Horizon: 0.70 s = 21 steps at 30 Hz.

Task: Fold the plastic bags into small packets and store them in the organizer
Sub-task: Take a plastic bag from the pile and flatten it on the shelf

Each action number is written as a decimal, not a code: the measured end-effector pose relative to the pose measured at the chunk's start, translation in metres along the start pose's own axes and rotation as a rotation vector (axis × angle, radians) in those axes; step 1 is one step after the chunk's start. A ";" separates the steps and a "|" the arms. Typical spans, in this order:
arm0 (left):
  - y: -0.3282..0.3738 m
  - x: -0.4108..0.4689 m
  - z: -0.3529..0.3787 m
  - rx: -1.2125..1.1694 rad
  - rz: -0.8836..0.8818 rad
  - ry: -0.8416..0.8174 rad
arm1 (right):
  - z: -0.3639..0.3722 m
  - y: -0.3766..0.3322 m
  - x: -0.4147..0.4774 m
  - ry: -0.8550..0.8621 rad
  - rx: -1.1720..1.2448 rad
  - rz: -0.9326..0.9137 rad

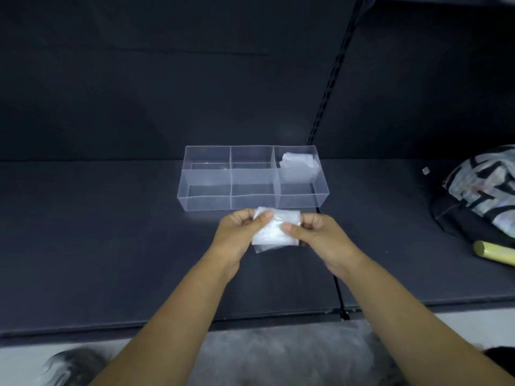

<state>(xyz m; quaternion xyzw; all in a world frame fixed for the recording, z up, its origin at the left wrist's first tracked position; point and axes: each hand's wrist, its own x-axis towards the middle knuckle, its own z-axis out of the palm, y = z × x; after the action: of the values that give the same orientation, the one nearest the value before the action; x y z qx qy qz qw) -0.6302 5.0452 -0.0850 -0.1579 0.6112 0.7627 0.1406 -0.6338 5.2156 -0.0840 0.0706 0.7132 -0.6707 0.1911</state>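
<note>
Left hand [237, 232] pinches the folded plastic bag [271, 236] at nine o'clock, right hand [316, 232] at three; organizer [209, 203] near at twelve, seemingly holding one packet [299, 165].

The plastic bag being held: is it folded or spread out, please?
Folded: the plastic bag is a small squarish packet, pinched between the left hand and the right hand.

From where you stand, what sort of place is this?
Likely a shop-style or storeroom shelving bay: a deep dark shelf, a slotted metal upright in the back panel, and pale floor below the shelf's front edge. A clear organizer sits on the shelf.
</note>
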 end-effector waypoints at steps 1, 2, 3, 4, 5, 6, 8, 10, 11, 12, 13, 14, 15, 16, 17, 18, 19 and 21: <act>0.005 0.010 0.002 0.014 0.038 0.060 | -0.007 -0.005 0.013 0.073 -0.031 -0.010; 0.009 0.020 0.004 0.042 0.084 0.125 | -0.014 -0.010 0.029 0.158 -0.072 -0.024; 0.012 0.030 0.003 0.095 0.140 0.193 | -0.023 -0.016 0.047 0.243 -0.107 -0.041; 0.013 0.038 0.001 0.181 0.206 0.257 | -0.032 -0.023 0.065 0.319 -0.128 -0.058; 0.012 0.045 0.000 0.308 0.286 0.305 | -0.039 -0.030 0.083 0.380 -0.137 -0.073; 0.010 0.050 -0.002 0.476 0.379 0.330 | -0.045 -0.036 0.101 0.426 -0.142 -0.083; -0.001 0.059 -0.004 0.859 0.578 0.309 | -0.053 -0.043 0.136 0.485 -0.162 -0.086; -0.017 0.064 -0.004 1.176 0.613 0.203 | -0.058 -0.042 0.166 0.523 -0.264 -0.059; -0.025 0.067 -0.006 1.298 0.591 0.166 | -0.059 -0.040 0.177 0.540 -0.375 -0.030; -0.032 0.068 -0.007 1.392 0.584 0.148 | -0.060 -0.038 0.186 0.565 -0.520 0.011; -0.037 0.070 -0.009 1.450 0.586 0.143 | -0.060 -0.035 0.192 0.594 -0.671 0.050; -0.042 0.070 -0.011 1.472 0.592 0.142 | -0.059 -0.033 0.196 0.620 -0.800 0.073; -0.044 0.071 -0.011 1.467 0.598 0.136 | -0.057 -0.032 0.198 0.644 -0.892 0.070; -0.045 0.071 -0.012 1.451 0.609 0.132 | -0.055 -0.031 0.198 0.673 -0.944 0.044; -0.045 0.071 -0.012 1.437 0.621 0.126 | -0.053 -0.030 0.198 0.702 -0.965 0.007; -0.045 0.072 -0.013 1.436 0.627 0.121 | -0.052 -0.030 0.197 0.730 -0.960 -0.034; -0.046 0.072 -0.013 1.446 0.630 0.120 | -0.051 -0.029 0.197 0.752 -0.939 -0.076; -0.046 0.072 -0.014 1.453 0.621 0.118 | -0.052 -0.027 0.195 0.751 -0.884 -0.132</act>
<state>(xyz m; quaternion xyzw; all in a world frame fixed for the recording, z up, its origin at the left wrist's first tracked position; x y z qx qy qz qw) -0.6759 5.0432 -0.1581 0.1113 0.9787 0.1672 -0.0435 -0.8314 5.2337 -0.1289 0.1723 0.9472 -0.2488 -0.1058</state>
